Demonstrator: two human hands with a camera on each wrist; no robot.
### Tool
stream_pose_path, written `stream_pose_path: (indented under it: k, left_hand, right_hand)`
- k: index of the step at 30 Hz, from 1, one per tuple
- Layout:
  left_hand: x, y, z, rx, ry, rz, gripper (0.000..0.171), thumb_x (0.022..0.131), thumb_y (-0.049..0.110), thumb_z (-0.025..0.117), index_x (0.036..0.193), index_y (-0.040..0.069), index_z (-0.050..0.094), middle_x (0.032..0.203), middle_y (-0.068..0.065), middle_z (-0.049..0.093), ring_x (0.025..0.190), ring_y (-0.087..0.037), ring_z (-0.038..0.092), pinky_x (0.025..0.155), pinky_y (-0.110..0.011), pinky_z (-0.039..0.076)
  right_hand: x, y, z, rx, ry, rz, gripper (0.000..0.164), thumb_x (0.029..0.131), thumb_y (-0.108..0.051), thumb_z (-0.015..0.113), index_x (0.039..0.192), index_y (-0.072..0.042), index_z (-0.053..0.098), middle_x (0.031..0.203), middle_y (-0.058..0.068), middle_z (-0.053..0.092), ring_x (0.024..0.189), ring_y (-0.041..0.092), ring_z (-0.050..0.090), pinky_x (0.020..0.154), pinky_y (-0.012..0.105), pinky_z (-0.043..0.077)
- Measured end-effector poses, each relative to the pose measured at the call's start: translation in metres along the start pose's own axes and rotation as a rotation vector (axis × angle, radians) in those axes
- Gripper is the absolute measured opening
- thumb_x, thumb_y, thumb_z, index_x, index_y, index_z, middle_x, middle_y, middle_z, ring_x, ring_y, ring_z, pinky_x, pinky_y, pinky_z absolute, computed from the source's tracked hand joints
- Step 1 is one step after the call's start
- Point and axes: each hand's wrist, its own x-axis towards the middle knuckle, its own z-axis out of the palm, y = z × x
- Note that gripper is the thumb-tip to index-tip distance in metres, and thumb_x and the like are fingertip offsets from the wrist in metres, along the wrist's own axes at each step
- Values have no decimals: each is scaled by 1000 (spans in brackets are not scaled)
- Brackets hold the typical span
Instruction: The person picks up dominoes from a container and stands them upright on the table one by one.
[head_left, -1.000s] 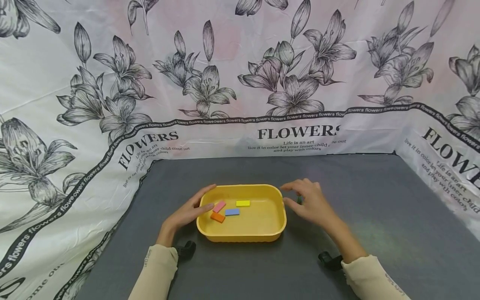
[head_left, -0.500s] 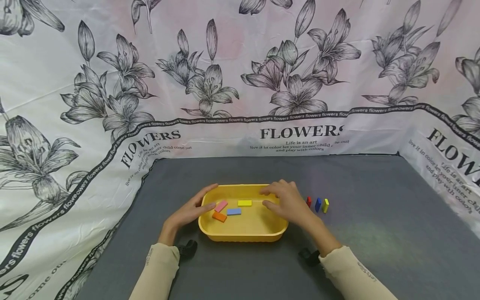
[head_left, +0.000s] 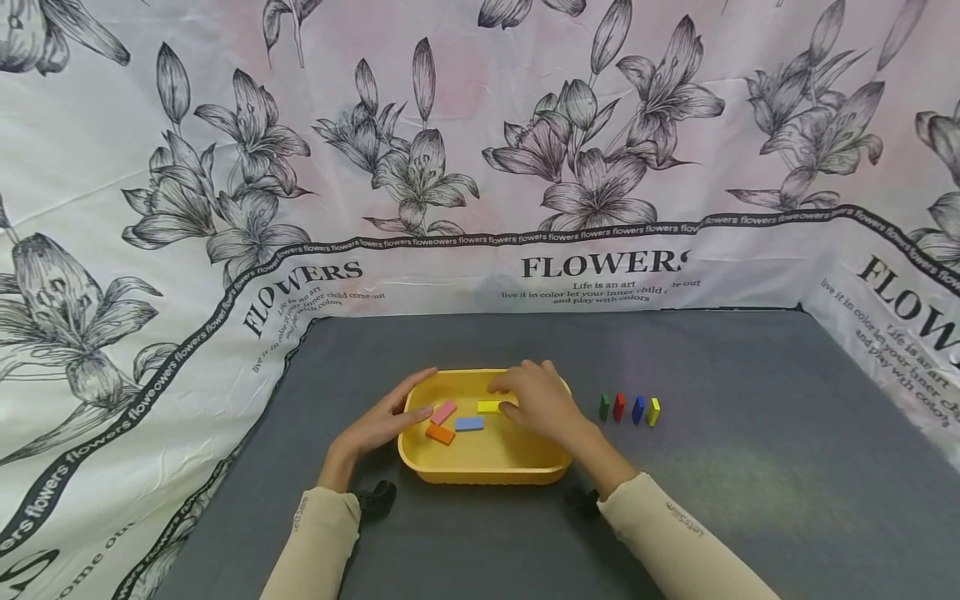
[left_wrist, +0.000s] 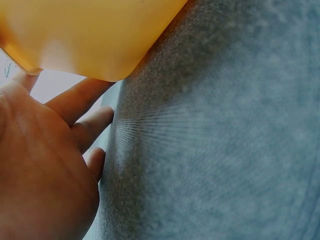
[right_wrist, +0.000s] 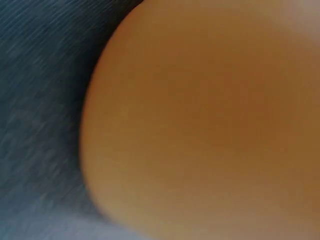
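Note:
A yellow plastic basin (head_left: 487, 477) stands on the dark grey table. My left hand (head_left: 377, 427) holds its left end, thumb over the rim and fingers along the outside; the left wrist view shows those fingers by the basin's wall (left_wrist: 95, 40). Inside lie flat a pink block (head_left: 443, 412), an orange block (head_left: 440, 433), a light blue block (head_left: 469, 424) and a yellow block (head_left: 489, 407). My right hand (head_left: 542, 406) is over the basin's right half, thumb and forefinger apart beside the yellow block's right end. Only the blurred basin wall (right_wrist: 200, 120) and table show in the right wrist view.
Right of the basin, a green block (head_left: 604, 406), a red block (head_left: 619, 407), a dark blue block (head_left: 638, 409) and a lime-yellow block (head_left: 654, 412) stand upright in a spaced row. A flower-printed cloth (head_left: 465, 283) hangs behind the table (head_left: 750, 467).
My right hand has moved left from beside the basin's right rim to the yellow block, uncovering the upright row; the green block now stands at its left end. My left hand stays put.

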Motion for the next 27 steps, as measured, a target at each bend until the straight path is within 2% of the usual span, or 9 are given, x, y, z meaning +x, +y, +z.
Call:
stream_pose_path:
  k: [2,4,6,8,15,23,27]
  left_hand:
    - [1,0,0,-1,0,0,66,100,37,61,158,43,29,170,2,22,154,-33,29,122,-63,28]
    - [1,-1,0,-1,1,3,66,100,40,61,158,43,29,170,2,22,154,-33,29,122,-63,28]
    - [1,-1,0,-3,0,8,67,99,41,62,158,43,29,170,3,22,154,-33,29,122,-62,28]
    - [1,-1,-1,-4,-2,13,67,99,42,62,158,43,29,170,2,22,154,-32,29,122,-62,28]
    - [-1,-2,0,6,-4,19,67,100,41,62,158,43,29,170,3,21,154,-33,28,123,-62,27]
    - [-2,1,0,5,-3,15,66,101,38,61,158,42,28,170,3,21,155,-32,27,123,-61,26]
    - [-2,2,0,6,-1,20,67,100,38,62,158,42,29,170,3,21,155,-31,28,123,-60,26]
  right_hand:
    - [5,-4,3,-25,-28,29,27,87,-11,80,113,-16,78,107,1,78,95,24,65,81,42,42]
    - [9,-8,6,-43,-55,67,27,87,-10,79,113,-16,78,109,2,78,101,28,68,93,51,48]
    - [12,-11,9,-69,-86,97,27,87,-9,78,113,-16,78,112,1,78,106,30,69,102,60,47]
    - [15,-14,13,-103,-112,120,28,87,-8,78,113,-17,78,114,-1,77,109,29,70,105,62,46]
    - [20,-22,19,-187,-156,138,26,87,-7,77,110,-19,79,110,-2,78,101,24,71,89,48,53]
    - [24,-28,26,-245,-192,193,27,93,-7,68,114,-22,78,114,0,76,102,25,68,92,44,51]
    - [27,-30,30,-278,-203,188,25,94,-4,66,106,-22,79,106,0,76,94,23,67,85,42,51]
